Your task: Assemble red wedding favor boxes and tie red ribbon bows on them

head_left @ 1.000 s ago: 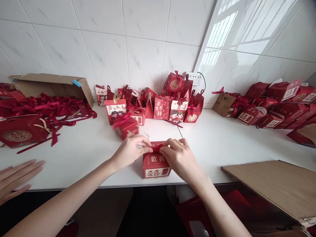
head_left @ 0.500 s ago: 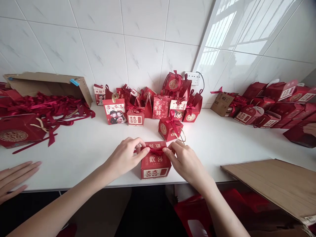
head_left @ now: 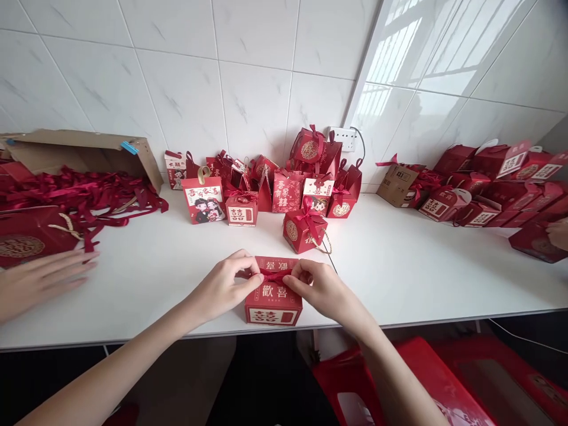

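A red gift box [head_left: 273, 303] with gold characters and a white label stands near the table's front edge. Across its top runs a dark red ribbon [head_left: 274, 276], gathered in the middle into a knot or bow. My left hand [head_left: 234, 278] pinches the ribbon on the left of that gather. From the right, my right hand [head_left: 317, 283] pinches the ribbon between thumb and fingers. Just behind stands a smaller red box [head_left: 296, 234] with a ribbon bow on top and a twisted cord handle.
Several red boxes and bags [head_left: 288, 192] line the tiled wall. A cardboard carton [head_left: 84, 139] spills red ribbons [head_left: 89, 192] at left; another person's hand [head_left: 53, 275] reaches in below it. More red boxes [head_left: 501, 183] are piled right, where another hand [head_left: 558, 232] shows. A red stool [head_left: 421, 367] stands below.
Both my hands still pinch the ribbon, and the gift box sits slightly further left. The other person's hand at left has moved up and inward. The cardboard sheet at lower right has gone from view.
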The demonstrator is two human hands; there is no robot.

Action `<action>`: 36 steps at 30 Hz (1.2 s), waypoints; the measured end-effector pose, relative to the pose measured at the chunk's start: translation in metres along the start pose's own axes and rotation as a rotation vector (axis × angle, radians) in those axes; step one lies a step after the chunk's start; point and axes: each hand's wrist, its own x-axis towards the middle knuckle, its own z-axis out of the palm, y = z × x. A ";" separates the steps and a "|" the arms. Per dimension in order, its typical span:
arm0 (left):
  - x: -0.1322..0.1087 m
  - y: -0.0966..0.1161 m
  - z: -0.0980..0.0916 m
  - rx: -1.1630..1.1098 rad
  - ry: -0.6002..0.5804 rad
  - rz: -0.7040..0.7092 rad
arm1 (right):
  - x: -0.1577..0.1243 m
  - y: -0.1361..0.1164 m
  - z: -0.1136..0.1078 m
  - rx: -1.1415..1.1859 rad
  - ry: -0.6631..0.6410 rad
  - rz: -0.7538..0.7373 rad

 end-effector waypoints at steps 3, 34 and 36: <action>-0.002 0.001 -0.001 0.010 0.002 0.028 | -0.002 0.002 -0.009 0.002 -0.052 -0.017; -0.002 0.006 -0.008 -0.052 -0.064 0.017 | -0.019 -0.012 0.002 -0.234 0.190 -0.090; -0.002 0.006 -0.010 -0.157 -0.116 -0.023 | -0.016 -0.009 0.005 -0.153 0.161 -0.060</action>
